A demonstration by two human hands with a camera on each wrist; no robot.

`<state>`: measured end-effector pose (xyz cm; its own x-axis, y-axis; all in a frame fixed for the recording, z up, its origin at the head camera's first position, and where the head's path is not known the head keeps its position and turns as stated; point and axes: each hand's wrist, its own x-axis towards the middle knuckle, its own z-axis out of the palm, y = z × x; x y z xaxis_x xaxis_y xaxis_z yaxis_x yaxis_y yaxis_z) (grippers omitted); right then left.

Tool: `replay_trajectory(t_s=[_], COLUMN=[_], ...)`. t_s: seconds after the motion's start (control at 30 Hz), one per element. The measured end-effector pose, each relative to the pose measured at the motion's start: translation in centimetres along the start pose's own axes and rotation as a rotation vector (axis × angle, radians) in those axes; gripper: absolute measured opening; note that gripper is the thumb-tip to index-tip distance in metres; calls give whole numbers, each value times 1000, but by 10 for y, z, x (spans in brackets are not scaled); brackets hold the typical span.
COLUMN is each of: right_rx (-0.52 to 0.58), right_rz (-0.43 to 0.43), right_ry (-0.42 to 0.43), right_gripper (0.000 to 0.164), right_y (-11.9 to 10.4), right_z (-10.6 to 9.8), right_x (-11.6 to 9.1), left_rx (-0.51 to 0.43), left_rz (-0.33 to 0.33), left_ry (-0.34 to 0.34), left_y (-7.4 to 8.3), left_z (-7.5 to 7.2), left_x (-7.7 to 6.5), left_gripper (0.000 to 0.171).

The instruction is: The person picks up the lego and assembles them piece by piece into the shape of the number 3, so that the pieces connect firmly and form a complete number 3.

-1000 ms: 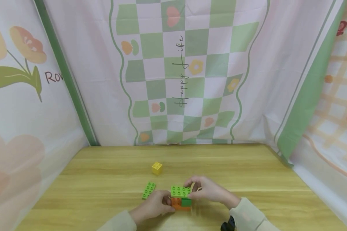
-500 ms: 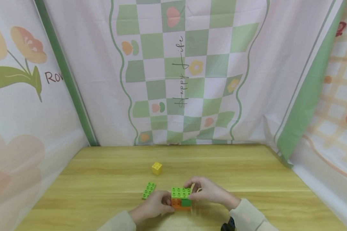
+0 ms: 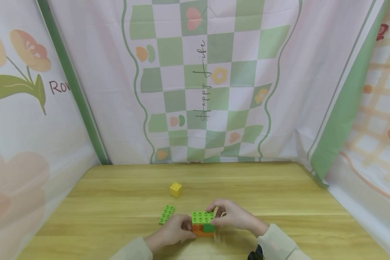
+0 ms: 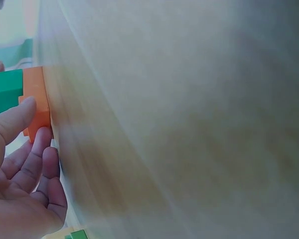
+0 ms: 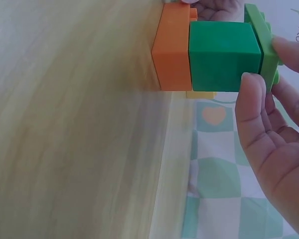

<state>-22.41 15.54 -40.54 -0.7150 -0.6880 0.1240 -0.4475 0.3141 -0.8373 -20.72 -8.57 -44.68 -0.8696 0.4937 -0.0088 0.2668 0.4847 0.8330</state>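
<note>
A small stack of toy building bricks stands on the table between the hands. Its base is an orange brick (image 4: 36,99), with a dark green brick (image 5: 224,56) on the right part and a lime plate (image 3: 203,217) on top. My left hand (image 3: 176,228) holds the orange base at its left end, thumb on the near side. From the right, my right hand (image 3: 232,215) pinches the lime plate, and its thumb lies against the plate's edge and the green brick in the right wrist view. Whether the plate sits fully flush cannot be told.
A second lime plate (image 3: 167,215) lies just behind the left hand. Farther back stands a yellow brick (image 3: 176,189). The wooden table (image 3: 263,187) runs back to a patterned cloth (image 3: 221,108). A black object (image 3: 256,253) shows by the right cuff.
The lime plate on the stack has come down slightly, along with the right hand's fingers. My left hand keeps its place on the orange base.
</note>
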Motion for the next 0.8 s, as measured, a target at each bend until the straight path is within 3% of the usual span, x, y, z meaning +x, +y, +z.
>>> replay_trajectory(t_s=[0.8], right_rx=[-52], right_rz=[-11], right_ry=[6], right_gripper=[22], right_y=[-4], right_z=[4], right_x=[2], left_rx=[19], left_rz=[12], left_ry=[9], left_y=[0], left_z=[1], left_x=[-1], left_gripper=[18])
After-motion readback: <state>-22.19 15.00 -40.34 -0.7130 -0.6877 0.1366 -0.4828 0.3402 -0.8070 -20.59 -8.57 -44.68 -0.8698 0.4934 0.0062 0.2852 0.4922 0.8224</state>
